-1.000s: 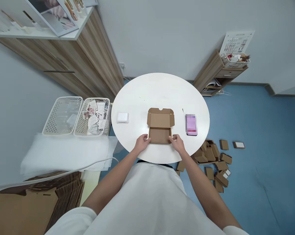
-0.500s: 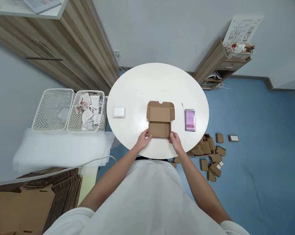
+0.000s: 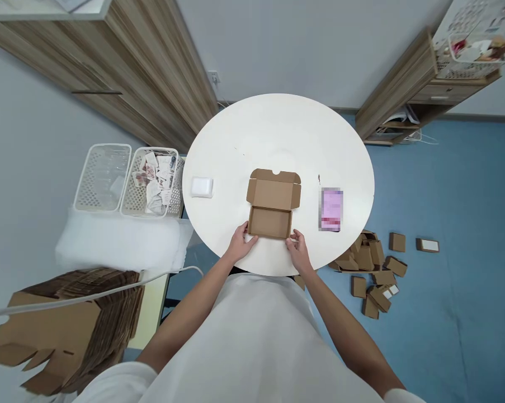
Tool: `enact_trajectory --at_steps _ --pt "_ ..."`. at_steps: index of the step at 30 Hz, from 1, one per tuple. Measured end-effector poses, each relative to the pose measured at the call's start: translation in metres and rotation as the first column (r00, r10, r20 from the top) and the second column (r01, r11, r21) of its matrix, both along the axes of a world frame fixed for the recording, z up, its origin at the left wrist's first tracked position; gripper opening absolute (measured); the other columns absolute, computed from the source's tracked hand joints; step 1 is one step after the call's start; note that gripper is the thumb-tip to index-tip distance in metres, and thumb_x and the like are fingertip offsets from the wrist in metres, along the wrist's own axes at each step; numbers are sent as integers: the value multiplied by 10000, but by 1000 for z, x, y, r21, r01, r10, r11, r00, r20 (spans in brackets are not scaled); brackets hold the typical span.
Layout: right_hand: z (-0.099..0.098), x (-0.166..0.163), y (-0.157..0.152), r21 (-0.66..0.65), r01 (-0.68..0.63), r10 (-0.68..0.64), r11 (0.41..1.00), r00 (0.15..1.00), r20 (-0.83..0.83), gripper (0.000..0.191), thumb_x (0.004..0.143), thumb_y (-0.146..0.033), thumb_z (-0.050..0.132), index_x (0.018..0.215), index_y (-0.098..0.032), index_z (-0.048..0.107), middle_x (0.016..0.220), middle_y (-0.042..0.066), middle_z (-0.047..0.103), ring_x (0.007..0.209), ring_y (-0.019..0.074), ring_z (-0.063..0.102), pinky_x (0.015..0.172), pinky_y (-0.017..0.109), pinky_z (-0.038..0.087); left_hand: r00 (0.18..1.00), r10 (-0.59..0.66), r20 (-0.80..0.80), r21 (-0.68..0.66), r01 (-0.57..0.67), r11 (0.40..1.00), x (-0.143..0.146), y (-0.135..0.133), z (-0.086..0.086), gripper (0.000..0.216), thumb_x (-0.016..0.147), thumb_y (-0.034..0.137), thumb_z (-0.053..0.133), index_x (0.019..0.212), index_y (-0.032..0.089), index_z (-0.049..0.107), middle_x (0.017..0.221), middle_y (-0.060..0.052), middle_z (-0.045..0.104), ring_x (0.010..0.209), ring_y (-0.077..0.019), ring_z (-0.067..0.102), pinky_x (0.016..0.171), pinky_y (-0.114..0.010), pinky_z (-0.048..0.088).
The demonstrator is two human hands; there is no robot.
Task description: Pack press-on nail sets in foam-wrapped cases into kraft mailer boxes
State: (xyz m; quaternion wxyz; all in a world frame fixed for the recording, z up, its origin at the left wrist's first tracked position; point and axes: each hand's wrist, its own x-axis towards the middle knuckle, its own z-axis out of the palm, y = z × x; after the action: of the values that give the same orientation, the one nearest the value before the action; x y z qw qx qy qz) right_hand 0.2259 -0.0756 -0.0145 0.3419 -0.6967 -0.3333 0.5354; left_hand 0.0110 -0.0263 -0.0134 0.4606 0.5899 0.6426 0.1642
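Note:
A brown cardboard box point(image 3: 270, 221) rests on the white oval table point(image 3: 277, 124) with its lid raised and folded back. Its inside shows nothing but bare cardboard. My left hand point(image 3: 239, 244) grips the near left corner, thumb along the front wall and fingers at the side. At the near right corner, my right hand point(image 3: 298, 249) holds the box between thumb and fingers. Left of the box lies a small white packet point(image 3: 202, 187). To its right is a pink-purple pack point(image 3: 331, 210), blurred by pixelation.
Left of the table stand a white basket with clear plastic items point(image 3: 103, 178) and a basket of printed cards point(image 3: 151, 182). White foam sheets point(image 3: 122, 238) and stacked flat cardboard point(image 3: 76, 319) lie nearer me. Several small boxes point(image 3: 376, 299) litter the blue floor at right.
My view has shifted, so the surroundings sit differently in the picture. The box has turned slightly on the table, and both hands remain at its near corners.

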Motion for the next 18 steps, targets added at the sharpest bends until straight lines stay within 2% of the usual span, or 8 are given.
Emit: enact_trajectory --at_steps 3,6,8,11,13,15,18 --pt "5 2 -7 68 77 -84 995 990 110 516 775 -437 446 1224 -206 342 1124 89 445 816 141 511 744 300 456 998 49 -39 6 -49 999 -7 2 5 609 752 393 544 1290 182 350 1245 -120 458 1083 -225 478 830 -342 434" --pt "17 3 -9 243 117 -174 963 958 228 480 775 -373 462 1207 -204 339 1102 91 444 802 139 491 783 336 439 991 130 -41 64 -127 990 -27 11 12 466 821 389 442 1232 173 422 1217 -116 477 1068 -207 494 820 -326 448" --pt "30 -1 -3 359 67 -169 931 950 261 436 772 -330 472 1177 -205 370 1051 79 466 777 136 489 807 361 424 975 217 -54 142 -208 968 -47 21 17 406 843 378 399 1177 160 471 1161 -113 511 1037 -194 510 807 -316 458" --pt "53 -23 19 427 -67 -46 902 968 249 339 768 -297 482 1093 -209 444 949 57 501 731 136 492 749 348 439 926 367 -85 245 -338 909 -85 40 20 390 836 387 412 1144 161 492 1134 -114 515 1005 -191 521 764 -301 474" --pt "66 -51 39 392 -156 75 906 974 214 292 761 -298 495 1041 -214 490 887 41 510 731 140 499 704 324 447 888 450 -95 251 -416 874 -112 55 18 409 818 399 445 1151 165 485 1155 -120 498 983 -193 532 742 -298 479" --pt "74 -87 62 291 -208 174 934 975 138 297 753 -319 503 1033 -220 506 865 31 521 727 141 508 673 310 451 854 512 -92 208 -486 849 -137 72 12 438 793 404 488 1159 163 480 1150 -122 502 944 -189 550 753 -305 474" --pt "70 -146 92 104 -237 243 966 969 -52 369 735 -355 507 1083 -235 479 1044 49 516 737 125 523 663 298 456 827 560 -60 120 -551 826 -166 97 2 489 765 410 534 1179 159 469 1107 -115 534 887 -177 567 784 -314 460"
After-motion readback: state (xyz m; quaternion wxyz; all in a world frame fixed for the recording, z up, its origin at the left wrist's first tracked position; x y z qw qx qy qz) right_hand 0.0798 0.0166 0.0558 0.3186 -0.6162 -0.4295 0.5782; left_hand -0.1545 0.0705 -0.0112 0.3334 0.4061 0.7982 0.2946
